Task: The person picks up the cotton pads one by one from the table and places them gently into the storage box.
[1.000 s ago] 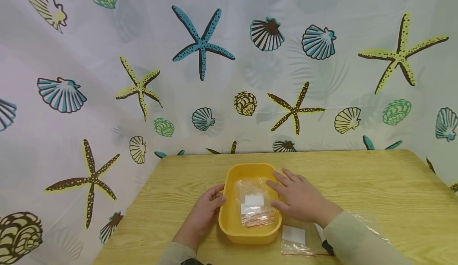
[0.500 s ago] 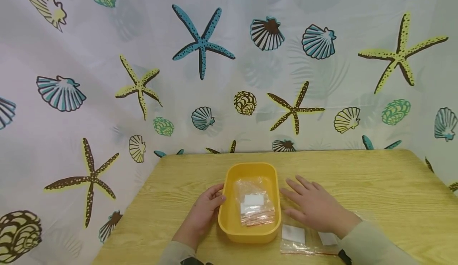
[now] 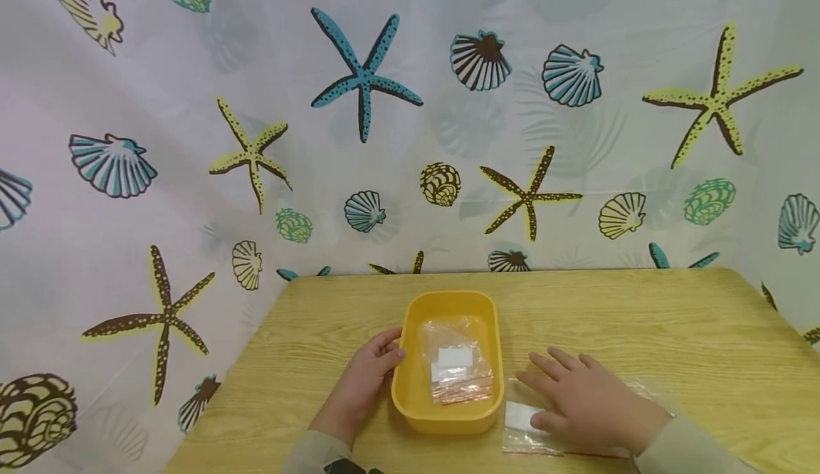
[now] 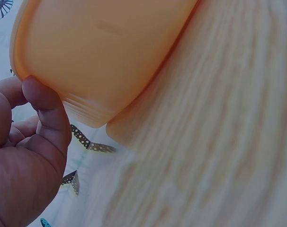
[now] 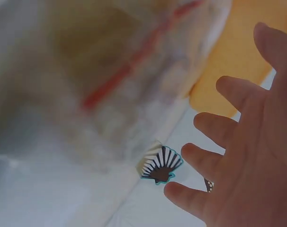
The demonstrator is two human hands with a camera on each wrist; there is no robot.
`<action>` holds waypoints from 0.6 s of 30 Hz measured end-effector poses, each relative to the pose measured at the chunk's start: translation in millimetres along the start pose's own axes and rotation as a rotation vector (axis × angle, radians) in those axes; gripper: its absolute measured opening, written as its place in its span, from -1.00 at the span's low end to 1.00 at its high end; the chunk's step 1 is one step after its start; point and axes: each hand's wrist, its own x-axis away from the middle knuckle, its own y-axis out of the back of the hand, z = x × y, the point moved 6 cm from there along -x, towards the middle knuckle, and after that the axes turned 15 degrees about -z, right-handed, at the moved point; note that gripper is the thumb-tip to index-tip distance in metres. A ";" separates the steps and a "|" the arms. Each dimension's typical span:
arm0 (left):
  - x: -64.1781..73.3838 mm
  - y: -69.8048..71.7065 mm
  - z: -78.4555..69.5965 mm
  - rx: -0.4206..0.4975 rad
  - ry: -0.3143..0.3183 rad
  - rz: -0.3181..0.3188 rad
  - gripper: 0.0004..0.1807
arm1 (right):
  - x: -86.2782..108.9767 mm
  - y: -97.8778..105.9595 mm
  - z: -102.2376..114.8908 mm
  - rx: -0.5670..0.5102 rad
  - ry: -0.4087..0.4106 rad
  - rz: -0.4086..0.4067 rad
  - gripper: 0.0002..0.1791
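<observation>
Beside yellow tub (image 3: 448, 425), right hand (image 3: 586, 401) spread, left hand (image 3: 366, 378) gripping it

Room behind the yellow tub (image 3: 448, 425) on the table (image 3: 615, 317)! Left hand (image 3: 368, 373) blocks its left side, right hand (image 3: 589, 403) the bags (image 3: 520, 420).

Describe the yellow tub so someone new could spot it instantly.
In front of the shell-and-starfish cloth is a wood-grain table, where a left hand grips the left side of the yellow tub. It is an open-topped, rounded rectangle. Its solid yellow walls set it apart from the clear bags inside it and to its right.
</observation>
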 end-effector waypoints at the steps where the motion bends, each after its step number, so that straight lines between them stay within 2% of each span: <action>1: -0.2 -0.9 0.2 0.001 -0.002 0.002 -0.46 | 3.6 -1.5 -0.2 -0.006 -0.001 0.017 -0.23; 6: 0.5 -2.8 -0.6 0.018 -0.002 0.009 -0.46 | 13.9 -7.1 2.4 -0.022 -0.007 0.063 -0.21; 18: 1.0 -3.3 -2.3 0.007 0.003 0.004 -0.45 | 19.2 -14.3 10.5 0.015 0.020 0.077 -0.20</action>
